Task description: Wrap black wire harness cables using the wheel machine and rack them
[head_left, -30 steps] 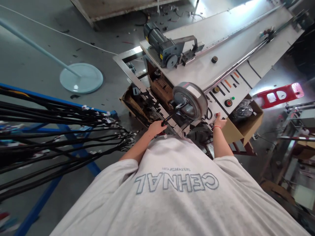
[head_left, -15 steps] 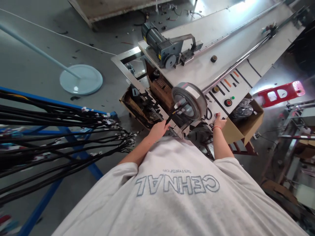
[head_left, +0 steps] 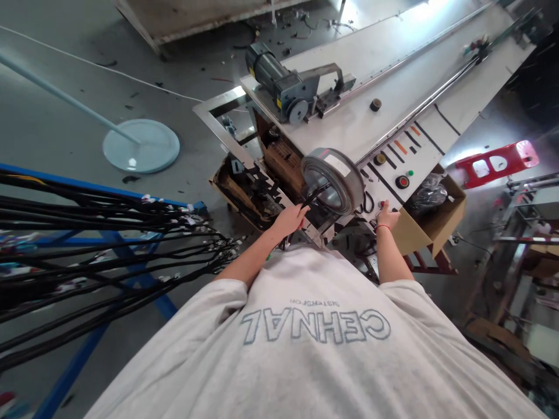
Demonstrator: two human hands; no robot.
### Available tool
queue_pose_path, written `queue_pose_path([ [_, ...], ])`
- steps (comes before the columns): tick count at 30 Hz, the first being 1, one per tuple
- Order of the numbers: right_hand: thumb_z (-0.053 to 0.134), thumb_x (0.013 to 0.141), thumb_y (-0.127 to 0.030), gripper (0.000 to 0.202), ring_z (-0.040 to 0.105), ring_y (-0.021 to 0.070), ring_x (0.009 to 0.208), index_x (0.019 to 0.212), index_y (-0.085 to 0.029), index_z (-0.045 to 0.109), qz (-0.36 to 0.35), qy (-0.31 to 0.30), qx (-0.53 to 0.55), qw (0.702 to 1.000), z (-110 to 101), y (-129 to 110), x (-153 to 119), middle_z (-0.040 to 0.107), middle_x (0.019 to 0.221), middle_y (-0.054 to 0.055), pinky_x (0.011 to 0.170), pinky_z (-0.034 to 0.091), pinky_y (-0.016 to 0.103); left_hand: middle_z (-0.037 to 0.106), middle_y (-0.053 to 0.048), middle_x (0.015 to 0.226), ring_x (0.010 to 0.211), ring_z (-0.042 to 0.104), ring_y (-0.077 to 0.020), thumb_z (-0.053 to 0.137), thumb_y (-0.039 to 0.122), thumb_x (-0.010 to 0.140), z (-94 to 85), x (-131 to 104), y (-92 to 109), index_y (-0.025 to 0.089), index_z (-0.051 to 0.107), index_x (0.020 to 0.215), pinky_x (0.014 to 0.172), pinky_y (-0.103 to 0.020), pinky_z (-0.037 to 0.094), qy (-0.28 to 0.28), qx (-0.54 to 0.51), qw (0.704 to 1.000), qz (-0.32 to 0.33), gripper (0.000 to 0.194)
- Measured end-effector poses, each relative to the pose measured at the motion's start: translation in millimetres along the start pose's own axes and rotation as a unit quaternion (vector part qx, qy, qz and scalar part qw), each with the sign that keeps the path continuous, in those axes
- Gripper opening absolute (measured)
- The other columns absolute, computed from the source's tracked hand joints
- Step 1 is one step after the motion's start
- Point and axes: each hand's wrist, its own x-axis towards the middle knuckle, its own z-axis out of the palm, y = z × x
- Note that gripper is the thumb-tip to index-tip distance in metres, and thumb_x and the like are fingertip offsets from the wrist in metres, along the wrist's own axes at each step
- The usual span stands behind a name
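Note:
My left hand [head_left: 292,221] is closed around a black wire harness [head_left: 316,193], just in front of a round grey ring-shaped machine head [head_left: 353,179]. The harness runs into the ring's opening, and part of it hangs below my hand near the shirt. At the table's near edge rests my right hand [head_left: 387,217], thumb out beside a small red button [head_left: 382,204]; nothing shows in its grasp. Whether the button is pressed, I cannot tell. A loop of black cord [head_left: 368,202] lies between ring and right hand.
A motor [head_left: 273,73] sits on the long white table [head_left: 349,125]. Tape rolls [head_left: 375,105] and a red-topped button [head_left: 402,181] are there too. Black harnesses [head_left: 109,233] hang on a blue rack at left. A cardboard box [head_left: 452,212] and red stool [head_left: 498,164] stand right.
My left hand has shifted slightly up toward the ring. White connectors seen at the opening no longer show there, and black harness now hangs below the hand. My right hand keeps its place.

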Motion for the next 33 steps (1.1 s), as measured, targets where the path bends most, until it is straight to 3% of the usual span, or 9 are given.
queue_pose_path([
  [5, 0.056, 0.086, -0.063, 0.060, 0.056, 0.0324, 0.123, 0.115, -0.011, 0.049, 0.002, 0.002, 0.002, 1.000, 2, 3, 3, 0.058, 0.127, 0.023, 0.105, 0.042, 0.044, 0.024, 0.009, 0.042, 0.033, 0.019, -0.0076, 0.030, 0.056, 0.098, -5.2, 8, -7, 0.012, 0.067, 0.104, 0.044, -0.023, 0.031, -0.185, -0.332, 0.921, -0.087, 0.058],
  [10, 0.056, 0.084, -0.064, 0.060, 0.057, 0.0308, 0.121, 0.115, -0.013, 0.049, 0.002, 0.005, -0.002, 1.000, 4, 4, 4, 0.059, 0.126, 0.022, 0.104, 0.044, 0.043, 0.009, 0.010, 0.045, 0.033, 0.004, -0.0068, 0.023, 0.044, 0.103, -14.3, 13, -5, 0.014, 0.070, 0.107, 0.038, -0.019, 0.025, -0.191, -0.454, 0.855, -0.161, 0.055],
  [16, 0.059, 0.086, -0.056, 0.056, 0.052, 0.0322, 0.126, 0.119, -0.012, 0.049, -0.005, 0.010, -0.017, 1.000, -6, -6, -7, 0.056, 0.127, 0.024, 0.105, 0.042, 0.045, 0.023, 0.009, 0.044, 0.034, 0.020, -0.0059, 0.043, 0.046, 0.099, -20.9, 14, 6, 0.006, 0.068, 0.107, 0.038, -0.019, 0.031, -0.215, -0.446, 0.858, -0.139, 0.048],
  [20, 0.066, 0.082, -0.034, 0.052, 0.039, 0.0322, 0.136, 0.125, -0.009, 0.048, -0.116, 0.045, -0.001, 0.992, -21, -46, -8, 0.047, 0.138, 0.025, 0.111, 0.034, 0.048, 0.026, 0.010, 0.044, 0.035, 0.020, -0.0052, 0.049, 0.050, 0.095, -18.8, 14, 1, 0.005, 0.067, 0.104, 0.038, -0.018, 0.029, -0.226, -0.428, 0.868, -0.111, 0.050],
  [22, 0.060, 0.086, -0.032, 0.042, 0.051, 0.0275, 0.124, 0.120, -0.009, 0.052, -0.209, -0.037, 0.059, 0.975, -26, -82, -10, 0.055, 0.129, 0.022, 0.103, 0.042, 0.042, 0.027, 0.010, 0.044, 0.035, 0.021, -0.0053, 0.050, 0.053, 0.095, -17.4, 16, -1, 0.005, 0.066, 0.104, 0.039, -0.019, 0.029, -0.234, -0.429, 0.867, -0.098, 0.051],
  [24, 0.051, 0.093, -0.041, 0.036, 0.063, 0.0208, 0.098, 0.112, -0.011, 0.058, -0.267, -0.200, 0.111, 0.936, -25, -127, -19, 0.065, 0.107, 0.014, 0.088, 0.050, 0.035, 0.036, 0.007, 0.045, 0.036, 0.031, -0.0068, 0.049, 0.053, 0.095, -16.4, 21, -1, 0.006, 0.066, 0.104, 0.042, -0.020, 0.032, -0.241, -0.414, 0.873, -0.093, 0.050],
  [27, 0.041, 0.094, -0.058, 0.051, 0.061, 0.0152, 0.070, 0.098, -0.013, 0.065, -0.286, -0.421, 0.076, 0.858, -11, -198, -48, 0.065, 0.080, 0.006, 0.076, 0.052, 0.032, 0.061, -0.003, 0.062, 0.048, 0.053, -0.0117, 0.038, 0.048, 0.100, -16.6, 29, 8, 0.009, 0.062, 0.108, 0.048, -0.022, 0.040, -0.204, -0.356, 0.903, -0.124, 0.046],
  [30, 0.043, 0.092, -0.062, 0.057, 0.056, 0.0144, 0.066, 0.084, -0.012, 0.069, -0.324, -0.470, -0.017, 0.821, 7, -248, -82, 0.061, 0.068, 0.004, 0.082, 0.049, 0.033, 0.071, -0.010, 0.088, 0.063, 0.066, -0.0171, 0.031, 0.043, 0.103, -18.2, 30, 25, 0.012, 0.051, 0.120, 0.057, -0.026, 0.047, -0.113, -0.239, 0.954, -0.140, 0.041],
  [33, 0.053, 0.087, -0.062, 0.054, 0.055, 0.0150, 0.068, 0.074, -0.011, 0.069, -0.356, -0.468, -0.044, 0.808, 10, -249, -99, 0.060, 0.066, 0.003, 0.081, 0.047, 0.031, 0.071, -0.014, 0.101, 0.082, 0.071, -0.0238, 0.042, 0.044, 0.099, -15.0, 19, 46, 0.013, 0.037, 0.134, 0.072, -0.031, 0.050, 0.034, -0.011, 0.995, -0.092, 0.047],
])
